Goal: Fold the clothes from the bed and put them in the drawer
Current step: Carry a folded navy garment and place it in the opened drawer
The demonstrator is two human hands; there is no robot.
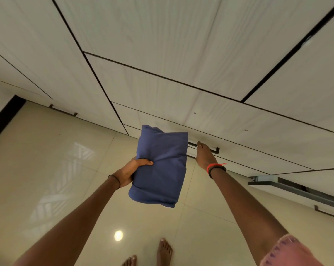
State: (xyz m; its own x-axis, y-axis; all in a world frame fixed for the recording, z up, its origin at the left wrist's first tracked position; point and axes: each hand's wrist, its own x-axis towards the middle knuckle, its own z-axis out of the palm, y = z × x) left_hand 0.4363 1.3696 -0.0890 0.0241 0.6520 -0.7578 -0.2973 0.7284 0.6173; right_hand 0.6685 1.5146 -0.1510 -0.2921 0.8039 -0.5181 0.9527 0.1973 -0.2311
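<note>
White drawers [181, 112] ahead: left fingers [144, 162] pinch folded blue cloth [162, 166]; right fingers [199, 145] at handle [213, 150], grip unclear.

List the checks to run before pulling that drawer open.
1. Folded blue garment held in the left hand: ok.
2. Fold staying together: ok, one compact bundle.
3. Right hand at the drawer handle: ok, fingers reach the bar.
4. Fingers wrapped round the handle: cannot tell.
5. Drawer open enough to take the garment: not ok, front is flush.
</note>
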